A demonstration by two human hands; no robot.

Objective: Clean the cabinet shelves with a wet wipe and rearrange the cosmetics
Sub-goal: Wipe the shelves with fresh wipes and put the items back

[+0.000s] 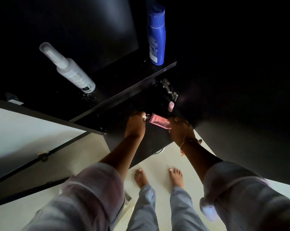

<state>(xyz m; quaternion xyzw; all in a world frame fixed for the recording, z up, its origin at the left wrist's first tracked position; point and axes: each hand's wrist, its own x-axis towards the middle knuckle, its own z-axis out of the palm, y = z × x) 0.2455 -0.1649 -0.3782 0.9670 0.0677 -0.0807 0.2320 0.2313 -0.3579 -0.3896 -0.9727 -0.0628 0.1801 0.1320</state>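
Two bottles, white (71,70) and blue (156,35), stand on shelf (124,92); crumbs there, so wiping looks unfinished. Below shelf, right hand (180,130) grips pink tube (159,122); left hand (135,124) pinches something small, maybe the wipe.

Pale pink rolled sleeves (97,182), grey-blue trousers (159,209), thread bracelet (185,144), bare feet (141,178)

We see most of the upper shelf (124,90) open between the white spray bottle (71,70) at its left and the blue bottle (157,35) at its right end. Below, the pink tube (159,122) and a hinge (168,90) crowd the right side, while an open door (32,130) bounds the left.
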